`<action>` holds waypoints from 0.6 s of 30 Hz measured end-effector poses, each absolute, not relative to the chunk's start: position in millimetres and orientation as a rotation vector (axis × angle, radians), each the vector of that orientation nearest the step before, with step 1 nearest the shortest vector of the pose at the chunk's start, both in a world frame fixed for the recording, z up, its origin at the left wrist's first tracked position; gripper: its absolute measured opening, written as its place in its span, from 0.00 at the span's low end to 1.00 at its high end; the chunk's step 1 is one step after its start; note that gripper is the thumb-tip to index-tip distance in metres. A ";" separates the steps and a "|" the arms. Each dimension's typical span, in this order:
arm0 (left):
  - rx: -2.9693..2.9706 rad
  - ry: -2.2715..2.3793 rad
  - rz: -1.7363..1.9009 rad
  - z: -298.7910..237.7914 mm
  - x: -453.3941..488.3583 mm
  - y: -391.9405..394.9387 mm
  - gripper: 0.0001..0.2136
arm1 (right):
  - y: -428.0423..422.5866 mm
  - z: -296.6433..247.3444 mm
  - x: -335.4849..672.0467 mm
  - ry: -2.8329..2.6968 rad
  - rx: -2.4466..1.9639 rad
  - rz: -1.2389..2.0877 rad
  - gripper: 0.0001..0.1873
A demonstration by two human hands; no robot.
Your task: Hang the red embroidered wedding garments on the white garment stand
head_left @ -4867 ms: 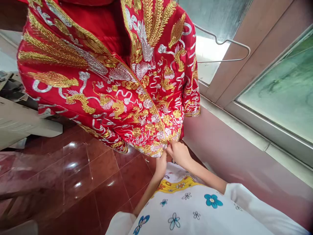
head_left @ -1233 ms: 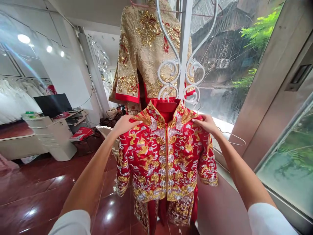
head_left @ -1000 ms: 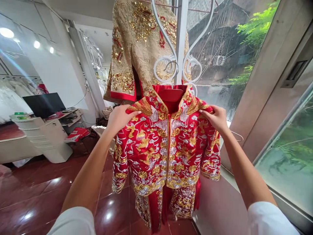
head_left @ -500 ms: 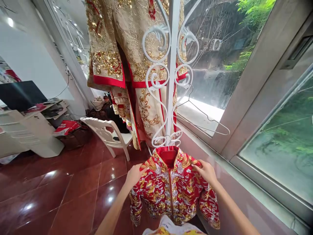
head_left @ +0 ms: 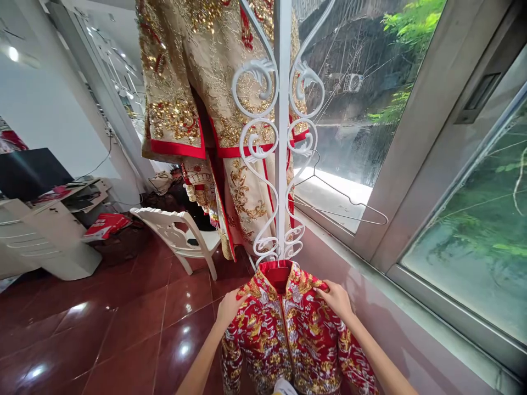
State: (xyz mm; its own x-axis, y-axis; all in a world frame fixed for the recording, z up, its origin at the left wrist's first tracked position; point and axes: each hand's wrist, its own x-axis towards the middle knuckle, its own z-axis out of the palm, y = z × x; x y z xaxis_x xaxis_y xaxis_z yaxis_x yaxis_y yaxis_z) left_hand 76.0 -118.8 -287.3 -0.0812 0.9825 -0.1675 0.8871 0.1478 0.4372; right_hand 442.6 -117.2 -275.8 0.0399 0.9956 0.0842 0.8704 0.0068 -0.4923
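A red jacket (head_left: 284, 334) with gold and silver embroidery, a stand-up collar and a front zip hangs low before me. Its hanger's hook shows above the collar, by the foot of a white scrollwork stand (head_left: 282, 131). My left hand (head_left: 229, 307) grips the shoulder on the left, thumb on the front of the cloth. On the opposite shoulder, my right hand (head_left: 336, 300) pinches the fabric, its other fingers partly behind. The jacket's lower hem runs out of the picture.
Behind the stand hangs a long cream and gold robe (head_left: 242, 99) with red trim. A bare wire hanger (head_left: 341, 192) dangles at the right, near the window frame (head_left: 395, 181). A white chair (head_left: 181, 230) and a desk (head_left: 49, 236) stand left on the tiled floor (head_left: 135, 323).
The view has shifted, so the jacket and both hands appear lower and slightly left at the shoulders. Both hands keep their hold on the jacket's shoulders.
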 end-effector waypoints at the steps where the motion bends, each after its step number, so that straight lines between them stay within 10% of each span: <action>1: 1.785 2.018 0.303 -288.0 75.1 -119.4 0.20 | -118.3 -277.5 442.1 -1.873 -1.913 0.413 0.17; 18: 1.869 1.979 0.359 -237.8 63.8 -74.0 0.17 | -91.6 -262.9 427.9 -1.817 -1.840 0.274 0.18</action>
State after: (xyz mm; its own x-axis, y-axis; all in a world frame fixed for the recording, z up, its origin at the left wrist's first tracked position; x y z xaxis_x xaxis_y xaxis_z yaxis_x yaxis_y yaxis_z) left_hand 63.8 -74.0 -237.8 -0.0321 0.9938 -0.1069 0.8930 0.0765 0.4435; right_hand 427.9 -91.6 -262.9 0.0727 0.9725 0.2211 0.8640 0.0493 -0.5010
